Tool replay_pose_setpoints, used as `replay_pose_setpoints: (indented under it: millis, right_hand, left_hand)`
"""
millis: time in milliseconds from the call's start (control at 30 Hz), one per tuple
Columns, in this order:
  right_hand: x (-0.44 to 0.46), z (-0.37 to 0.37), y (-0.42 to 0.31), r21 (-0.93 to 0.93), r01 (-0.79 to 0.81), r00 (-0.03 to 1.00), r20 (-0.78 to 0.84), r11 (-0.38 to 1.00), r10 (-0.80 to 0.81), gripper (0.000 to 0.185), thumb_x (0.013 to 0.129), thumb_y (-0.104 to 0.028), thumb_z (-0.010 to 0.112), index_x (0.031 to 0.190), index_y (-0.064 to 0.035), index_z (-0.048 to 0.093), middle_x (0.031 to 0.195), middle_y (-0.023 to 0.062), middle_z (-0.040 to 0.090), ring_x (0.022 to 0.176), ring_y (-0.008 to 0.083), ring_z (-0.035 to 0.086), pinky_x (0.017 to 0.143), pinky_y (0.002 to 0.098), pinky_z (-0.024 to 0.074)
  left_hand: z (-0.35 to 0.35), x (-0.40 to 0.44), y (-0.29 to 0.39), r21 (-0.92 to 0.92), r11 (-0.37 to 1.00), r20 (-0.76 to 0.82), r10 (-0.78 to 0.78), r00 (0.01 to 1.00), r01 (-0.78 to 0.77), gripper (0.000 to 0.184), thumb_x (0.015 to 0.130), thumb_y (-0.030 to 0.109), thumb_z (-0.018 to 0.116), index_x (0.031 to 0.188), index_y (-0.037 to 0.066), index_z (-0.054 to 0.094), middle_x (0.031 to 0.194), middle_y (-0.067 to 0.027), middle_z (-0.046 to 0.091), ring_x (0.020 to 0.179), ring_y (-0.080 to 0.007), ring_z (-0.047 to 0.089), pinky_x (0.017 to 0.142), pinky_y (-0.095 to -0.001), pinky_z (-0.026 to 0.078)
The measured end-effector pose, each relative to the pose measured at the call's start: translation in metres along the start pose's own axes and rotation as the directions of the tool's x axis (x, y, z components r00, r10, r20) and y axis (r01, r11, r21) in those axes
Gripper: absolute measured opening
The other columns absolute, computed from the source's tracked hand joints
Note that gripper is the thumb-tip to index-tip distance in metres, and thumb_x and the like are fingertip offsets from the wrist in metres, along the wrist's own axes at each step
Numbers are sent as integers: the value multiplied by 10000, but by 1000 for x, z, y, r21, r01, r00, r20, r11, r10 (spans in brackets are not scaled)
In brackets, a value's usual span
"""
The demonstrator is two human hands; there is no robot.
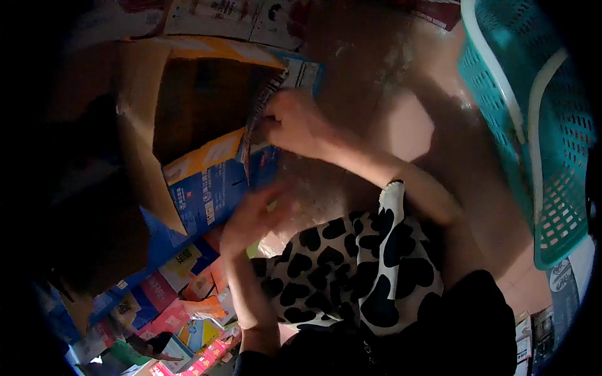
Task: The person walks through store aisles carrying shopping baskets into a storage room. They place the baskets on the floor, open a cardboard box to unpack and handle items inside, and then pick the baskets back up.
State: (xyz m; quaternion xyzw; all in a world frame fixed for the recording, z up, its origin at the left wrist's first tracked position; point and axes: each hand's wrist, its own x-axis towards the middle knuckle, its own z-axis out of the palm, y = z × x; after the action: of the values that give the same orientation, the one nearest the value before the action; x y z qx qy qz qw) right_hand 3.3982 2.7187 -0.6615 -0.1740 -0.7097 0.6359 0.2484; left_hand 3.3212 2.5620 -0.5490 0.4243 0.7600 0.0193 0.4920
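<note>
A large open cardboard box, blue with a yellow-orange rim, stands ahead of me to the left, its inside dark. My right hand is at the right side of the box, fingers curled round a thin dark printed piece that looks like a cardboard flap. Whether this piece is joined to the box, I cannot tell. Lower down, my left hand is beside the blue wall of the box. Motion smears its fingers, so whether it holds anything does not show.
On the right stands a teal plastic basket with pale handles. Colourful small packages lie piled at the lower left. Printed cardboard is along the top. A heart-patterned cloth covers my lap.
</note>
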Motion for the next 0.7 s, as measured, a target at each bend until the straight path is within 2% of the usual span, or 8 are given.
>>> replay_pose_setpoints:
  millis: [33, 100, 133, 167, 267, 433, 633, 700]
  right_hand:
    - [0, -1, 3, -16, 90, 994, -59, 996, -91, 224, 731, -98, 585, 918, -7, 670, 893, 224, 652, 837, 361, 636, 724, 435, 498]
    - [2, -6, 11, -38, 179, 976, -120, 983, -182, 176, 754, -129, 601, 829, 3, 689, 827, 210, 659, 778, 333, 650, 686, 410, 504]
    - [1, -7, 16, 53, 64, 975, -216, 997, -51, 175, 773, -118, 591, 866, -6, 689, 848, 199, 665, 788, 328, 653, 696, 401, 509]
    - [0, -8, 22, 150, -45, 951, -295, 988, 88, 180, 791, -107, 582, 903, -16, 690, 868, 188, 671, 797, 323, 656, 706, 391, 514]
    - [2, -6, 61, 202, 26, 888, -455, 979, 70, 203, 823, -100, 572, 981, -38, 682, 888, 168, 678, 818, 312, 662, 727, 378, 522]
    - [-8, 28, 44, -55, 117, 984, -129, 992, -123, 414, 795, -65, 566, 1205, -111, 581, 896, 192, 664, 822, 328, 659, 717, 407, 532]
    - [-16, 47, 27, -262, 92, 993, -52, 961, -110, 415, 755, -71, 578, 1166, -24, 550, 846, 250, 645, 814, 378, 646, 699, 464, 519]
    - [-3, 50, 25, -142, 42, 997, -65, 989, -52, 404, 747, -67, 585, 1144, 0, 551, 856, 252, 646, 805, 377, 650, 686, 465, 519]
  left_hand:
    - [5, 8, -3, 403, 906, -278, 254, 927, -128, 433, 915, 228, 574, 1302, 44, 512, 1237, -158, 592, 1155, -283, 559, 974, -337, 425]
    - [9, 15, 3, 268, 954, -415, 237, 879, -131, 448, 916, 210, 566, 1327, 50, 487, 1287, -163, 554, 1205, -283, 516, 1004, -338, 393]
    - [10, 15, 7, 120, 981, -547, 193, 815, -151, 466, 917, 192, 558, 1352, 55, 462, 1336, -168, 516, 1255, -284, 473, 1034, -339, 360]
    - [11, 14, 9, 114, 983, -548, 185, 816, -146, 466, 917, 192, 558, 1352, 55, 462, 1336, -168, 516, 1255, -284, 473, 1034, -339, 360]
    - [10, 17, 15, 135, 989, -622, 137, 771, -66, 441, 923, 177, 542, 1339, 46, 482, 1363, -164, 492, 1281, -276, 443, 1068, -341, 316]
    - [9, 22, 11, -15, 992, -703, 81, 707, -129, 380, 933, 150, 532, 1291, 20, 537, 1350, -143, 507, 1237, -219, 478, 1016, -322, 383]
    - [16, 24, 15, -166, 965, -714, 24, 700, -202, 404, 922, 136, 551, 1299, -6, 518, 1346, -133, 513, 1248, -215, 467, 1044, -327, 352]
    - [17, 25, 15, -121, 975, -715, 45, 698, -187, 411, 916, 130, 557, 1305, 5, 516, 1348, -136, 512, 1256, -225, 463, 1056, -334, 338]
